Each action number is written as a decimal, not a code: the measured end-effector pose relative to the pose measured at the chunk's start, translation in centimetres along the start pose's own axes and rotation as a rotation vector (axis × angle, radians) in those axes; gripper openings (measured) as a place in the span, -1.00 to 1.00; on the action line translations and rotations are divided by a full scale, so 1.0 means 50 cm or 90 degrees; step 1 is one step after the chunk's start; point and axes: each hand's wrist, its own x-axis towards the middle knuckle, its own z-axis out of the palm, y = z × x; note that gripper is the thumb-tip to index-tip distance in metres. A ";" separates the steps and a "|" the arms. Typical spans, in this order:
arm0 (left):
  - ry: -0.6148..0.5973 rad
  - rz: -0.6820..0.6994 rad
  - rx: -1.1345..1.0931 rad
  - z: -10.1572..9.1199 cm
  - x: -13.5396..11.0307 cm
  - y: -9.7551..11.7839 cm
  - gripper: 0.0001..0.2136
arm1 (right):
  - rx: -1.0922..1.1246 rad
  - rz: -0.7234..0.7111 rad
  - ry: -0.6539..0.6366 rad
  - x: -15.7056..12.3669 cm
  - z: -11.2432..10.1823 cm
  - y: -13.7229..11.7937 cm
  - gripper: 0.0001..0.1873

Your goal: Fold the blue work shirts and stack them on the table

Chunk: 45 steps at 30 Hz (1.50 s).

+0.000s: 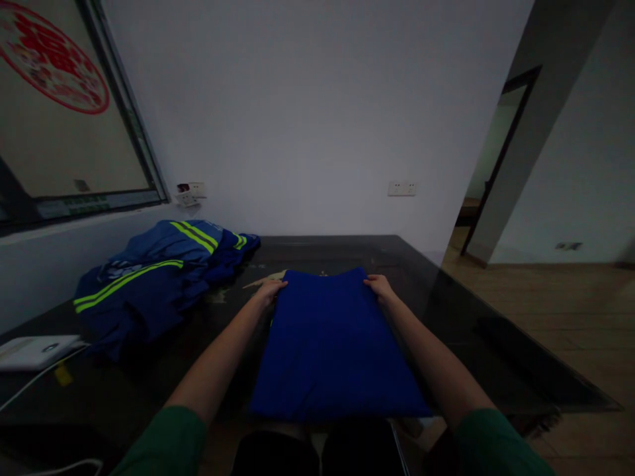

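A blue garment (332, 344), folded into a rough rectangle, lies flat on the dark table (327, 248) with its near edge at the table's front. My left hand (272, 289) pinches its far left corner. At the far right corner, my right hand (381, 287) grips the fabric between thumb and fingers. Between the two hands the far edge sags slightly. A thin yellow-green line shows along the garment's left side.
On the left of the table is a heap of blue garments (163, 264) with yellow-green stripes. A white device (37, 352) with a cable lies at the left edge. Wall sockets (402, 189) are behind the table; a window is on the left.
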 end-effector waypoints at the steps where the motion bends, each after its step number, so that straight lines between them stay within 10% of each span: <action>1: 0.004 -0.010 0.015 -0.006 0.005 0.000 -0.74 | -0.017 -0.008 0.008 0.003 0.001 -0.003 -0.82; 10: 0.057 -0.009 0.309 -0.016 0.026 -0.038 -0.85 | -0.297 -0.056 0.063 -0.008 0.022 0.028 -0.62; 16: 0.075 0.071 0.479 -0.020 0.014 -0.008 -0.50 | -0.471 -0.173 0.070 -0.045 0.032 -0.007 -0.43; 25: -0.134 0.207 0.615 0.105 -0.029 -0.008 -0.53 | -0.638 -0.292 -0.165 -0.063 0.109 0.018 -0.43; 33: -0.089 0.103 0.666 0.048 -0.047 -0.069 -0.37 | -0.696 -0.170 -0.089 -0.047 0.049 0.068 -0.33; 40: 0.049 0.125 0.747 -0.036 -0.093 -0.040 -0.42 | -0.704 -0.187 0.037 -0.091 -0.030 0.057 -0.37; 45: -0.135 0.307 0.612 0.028 -0.176 0.007 -0.49 | -0.631 -0.366 -0.088 -0.180 -0.014 0.030 -0.35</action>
